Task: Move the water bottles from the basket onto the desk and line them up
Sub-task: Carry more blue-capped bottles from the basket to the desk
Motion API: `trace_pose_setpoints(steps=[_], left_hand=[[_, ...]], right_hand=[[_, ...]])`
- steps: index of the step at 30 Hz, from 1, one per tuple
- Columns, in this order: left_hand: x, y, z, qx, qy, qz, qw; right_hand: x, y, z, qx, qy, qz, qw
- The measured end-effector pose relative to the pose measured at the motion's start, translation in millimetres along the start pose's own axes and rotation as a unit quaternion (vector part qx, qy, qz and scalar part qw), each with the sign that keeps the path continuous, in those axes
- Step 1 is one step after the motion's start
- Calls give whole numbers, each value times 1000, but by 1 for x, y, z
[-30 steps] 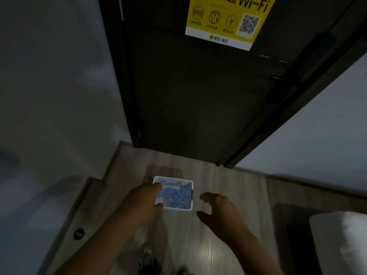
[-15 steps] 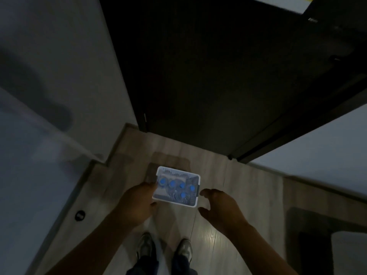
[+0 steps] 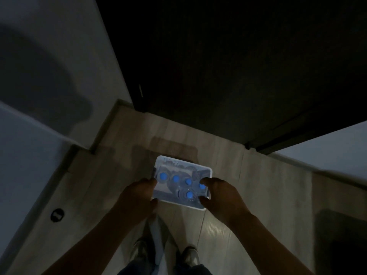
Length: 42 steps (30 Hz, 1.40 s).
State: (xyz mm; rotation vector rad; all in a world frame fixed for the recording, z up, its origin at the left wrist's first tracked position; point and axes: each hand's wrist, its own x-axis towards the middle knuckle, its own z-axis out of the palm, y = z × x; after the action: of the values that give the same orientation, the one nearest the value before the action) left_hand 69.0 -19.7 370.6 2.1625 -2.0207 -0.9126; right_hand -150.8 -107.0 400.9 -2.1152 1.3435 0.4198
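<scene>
A white plastic basket (image 3: 179, 160) stands on the pale wooden floor in front of my feet. Several clear water bottles with blue caps (image 3: 176, 178) stand upright inside it. My left hand (image 3: 137, 195) wraps the basket's left wall, thumb at the far corner. My right hand (image 3: 220, 197) curls over the right wall, its fingers partly covering one blue cap. The room is dim. No desk is in view.
A dark door (image 3: 218, 66) rises just beyond the basket, with a pale wall (image 3: 49, 56) to the left. A round black door stop (image 3: 57, 214) sits on the floor at left. My shoes (image 3: 140, 249) are below, and a dark mat (image 3: 341, 235) lies at right.
My right hand has moved left from open air onto the basket's right wall. My left hand has stayed on the left wall. The camera has tilted further down toward the floor.
</scene>
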Motion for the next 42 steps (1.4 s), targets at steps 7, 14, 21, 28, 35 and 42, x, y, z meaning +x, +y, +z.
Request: trace_pose_setpoints(steps=[7,14,21,28,35,42], left_hand=[[61,-57,87,25,-3,76,997],[123,-104,183,41,30,-50,997],[149,-132,238,-22,97,-11,995],[148,-144,257,-19,133,52,990],[171,-149,266,79,132,43,987],[179,-148,272,68,126,39,989]], right_hand=[[84,35,100,21,23,-15,999],[157,79,185,43,79,-36,995],[189,101,239,37,119,-72,990],[201,111,267,12,177,-112,978],[221,111,276,1,216,-140,966],[233,105,280,-12,203,-136,970]])
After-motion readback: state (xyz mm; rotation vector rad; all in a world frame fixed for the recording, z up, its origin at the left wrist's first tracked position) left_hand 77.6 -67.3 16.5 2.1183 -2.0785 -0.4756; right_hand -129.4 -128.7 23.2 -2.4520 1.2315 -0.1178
